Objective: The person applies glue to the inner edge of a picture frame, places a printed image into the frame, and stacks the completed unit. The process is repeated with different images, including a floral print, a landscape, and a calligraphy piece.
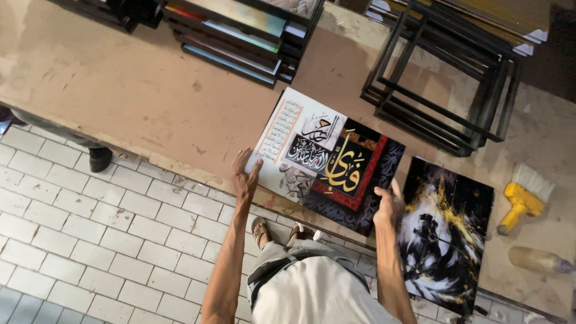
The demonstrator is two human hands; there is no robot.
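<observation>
While the person leans over the brown worktable (150, 90), both hands grip a rectangular calligraphy print (327, 159) that lies flat at the table's near edge. The left hand (245, 175) clasps its white short side, fingers spread on top; the right hand (389, 205) holds the dark corner at the other end, fingers loosely curled around the edge. The print runs from white with fine script, through black panels, to a red-bordered square with a gold character. Just right of it, nearly touching, lies a black poster (445, 231) with white and gold swirls. Beyond that poster sit a yellow-handled brush (523, 201) and a clear bottle (540, 260) on its side. Behind the print stand empty black frames (441, 90), and to their left a stack of framed pictures (240, 36).
</observation>
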